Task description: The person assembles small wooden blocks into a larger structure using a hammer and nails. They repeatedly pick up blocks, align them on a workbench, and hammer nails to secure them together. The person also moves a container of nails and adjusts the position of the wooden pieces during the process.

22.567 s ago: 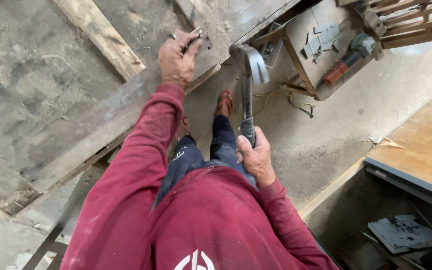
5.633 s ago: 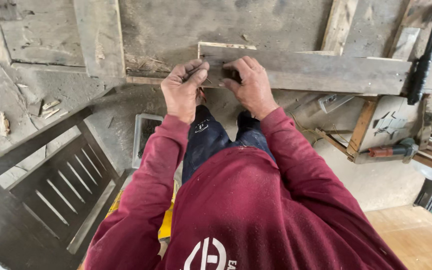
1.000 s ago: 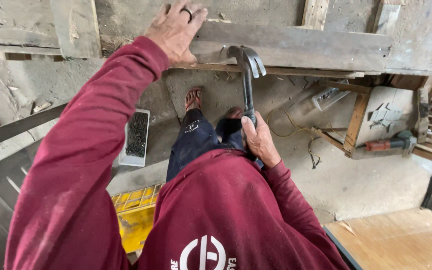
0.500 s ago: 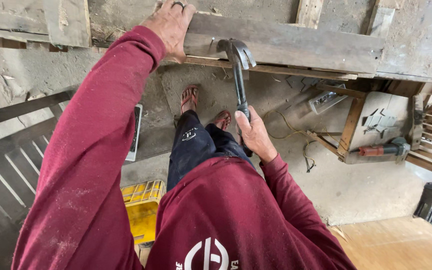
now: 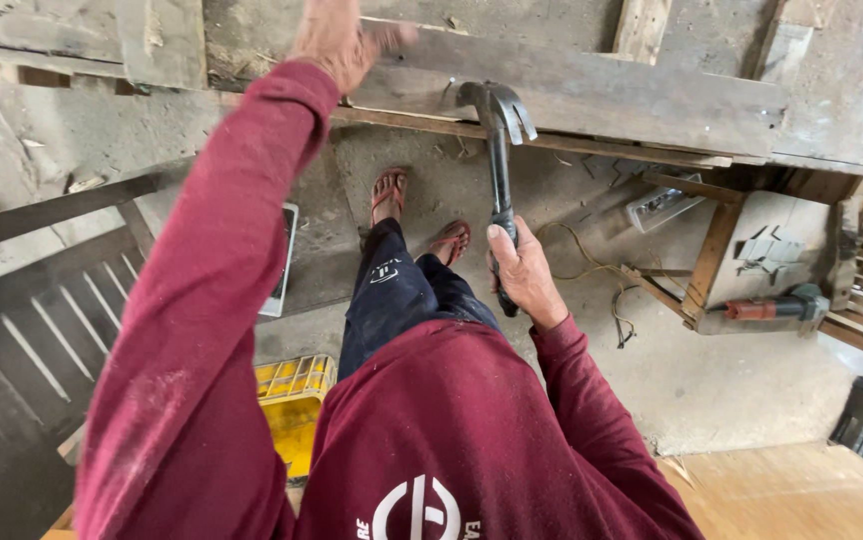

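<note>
A rough carpentry workshop is shown by weathered wooden planks (image 5: 592,95), a dusty concrete floor (image 5: 742,380), a power drill (image 5: 777,305) on a timber stand, and a claw hammer (image 5: 497,150).

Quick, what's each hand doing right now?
Left hand: open, resting flat on the long grey wooden plank.
Right hand: closed around the dark metal claw hammer.

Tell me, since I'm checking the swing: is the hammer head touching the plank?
Cannot tell. In the head view the claw hammer's head overlaps the plank, so no gap or contact shows. The right hand grips its handle.
</note>
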